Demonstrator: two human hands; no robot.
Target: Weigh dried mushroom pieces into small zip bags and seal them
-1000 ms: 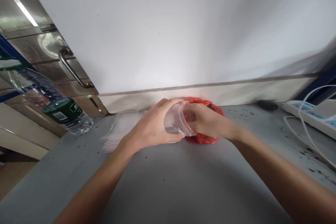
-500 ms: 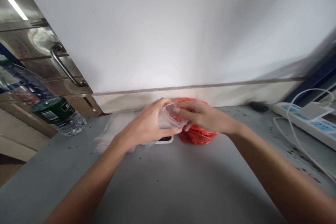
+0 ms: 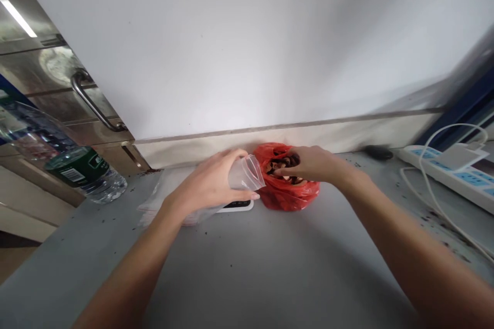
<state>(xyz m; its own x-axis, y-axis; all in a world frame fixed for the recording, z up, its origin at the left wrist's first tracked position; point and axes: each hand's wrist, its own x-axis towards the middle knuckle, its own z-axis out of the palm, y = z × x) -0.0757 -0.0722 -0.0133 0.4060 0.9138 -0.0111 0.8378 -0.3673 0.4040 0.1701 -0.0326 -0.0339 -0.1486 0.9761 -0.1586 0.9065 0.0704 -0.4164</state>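
My left hand (image 3: 210, 180) is wrapped round a clear zip-lock bag (image 3: 245, 175), whose mouth gapes toward the right. Beside it stands a red plastic bag (image 3: 289, 198), open at the top and full of dark brown dried pieces (image 3: 276, 164) with paler faces; their exact kind I cannot make out. My right hand (image 3: 312, 164) reaches into the red bag from the right, thumb and fingers closing round some pieces. Its fingertips are partly hidden among them. Below my left hand shows part of a white-edged device with a dark panel (image 3: 237, 205); the rest is covered.
A stack of clear zip-lock bags (image 3: 154, 203) lies left of my left hand. A green-labelled water bottle (image 3: 87, 175) stands at the left. To the right are a white power strip (image 3: 455, 177) with a cable and a black object (image 3: 378, 152). A white wall rises behind the table.
My right hand has left the zip-lock bag's mouth and moved right and slightly down into the red bag. My left hand still holds the zip-lock bag, its mouth now open.
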